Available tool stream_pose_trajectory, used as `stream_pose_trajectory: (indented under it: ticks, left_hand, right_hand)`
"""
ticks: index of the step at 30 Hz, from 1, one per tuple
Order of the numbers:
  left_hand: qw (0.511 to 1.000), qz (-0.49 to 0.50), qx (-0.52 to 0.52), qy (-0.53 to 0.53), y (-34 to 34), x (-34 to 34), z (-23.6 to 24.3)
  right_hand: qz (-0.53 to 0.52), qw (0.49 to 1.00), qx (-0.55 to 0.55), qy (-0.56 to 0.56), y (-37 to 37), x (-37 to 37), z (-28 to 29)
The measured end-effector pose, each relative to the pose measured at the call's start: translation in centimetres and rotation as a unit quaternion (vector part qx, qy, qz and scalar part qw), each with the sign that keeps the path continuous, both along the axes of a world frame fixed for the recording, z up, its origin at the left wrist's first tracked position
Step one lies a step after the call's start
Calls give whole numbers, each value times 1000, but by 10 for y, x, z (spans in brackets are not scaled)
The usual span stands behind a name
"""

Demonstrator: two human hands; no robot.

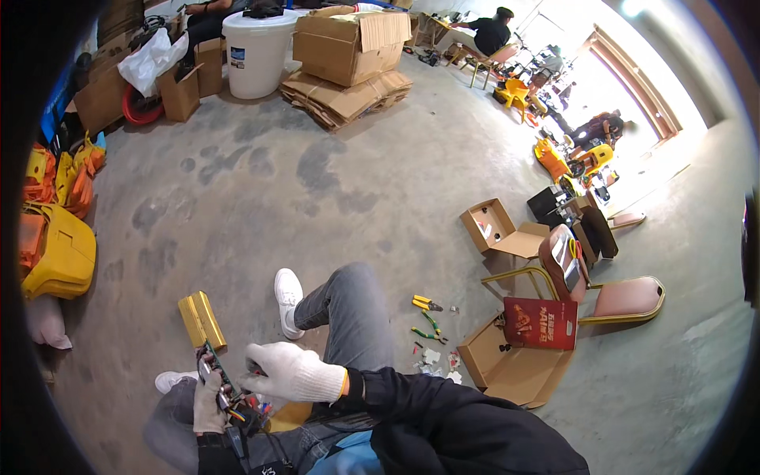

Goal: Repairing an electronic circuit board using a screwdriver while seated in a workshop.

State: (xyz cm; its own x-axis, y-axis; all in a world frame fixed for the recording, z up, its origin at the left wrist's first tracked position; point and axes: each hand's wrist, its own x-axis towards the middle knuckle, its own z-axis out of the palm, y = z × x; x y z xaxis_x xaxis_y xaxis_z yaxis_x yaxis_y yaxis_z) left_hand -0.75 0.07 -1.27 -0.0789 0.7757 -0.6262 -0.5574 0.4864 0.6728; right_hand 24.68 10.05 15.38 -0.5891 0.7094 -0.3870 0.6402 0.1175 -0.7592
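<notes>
My left hand (209, 404), in a pale knitted glove at lower left, grips a green circuit board (224, 370) with dark components and coloured wires (234, 415) hanging from it. Just right of the board, my right hand (291, 372), also gloved, has its fingers curled; whatever they may hold is too small to make out. Behind the board a gold metal housing (202, 318) lies on the floor. To the right of my bent leg lie a yellow-handled tool (426, 302), green-handled pliers (430, 331) and small scraps (431, 356).
Open cardboard boxes (483, 226), a pink chair (621, 301) and a red box (540, 323) are on the right. Yellow plastic parts (59, 249) line the left. A white bucket (255, 55) and cardboard stack (344, 59) stand behind. Other people (491, 36) sit farther back.
</notes>
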Motion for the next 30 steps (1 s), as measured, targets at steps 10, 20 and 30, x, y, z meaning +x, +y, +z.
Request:
stream_pose_trajectory:
  ticks: [10,20,30]
  left_hand:
    - [999,34,15,-5,-3,-11,-28]
    - [999,25,39,-18,-4,-9,-33]
    - [997,63,10,-38,8,8,2]
  right_hand:
    - [4,999,31,14,-5,-3,-4]
    - [11,999,31,16,-6,-3,2]
    - [22,999,38,9,-11,-7,2]
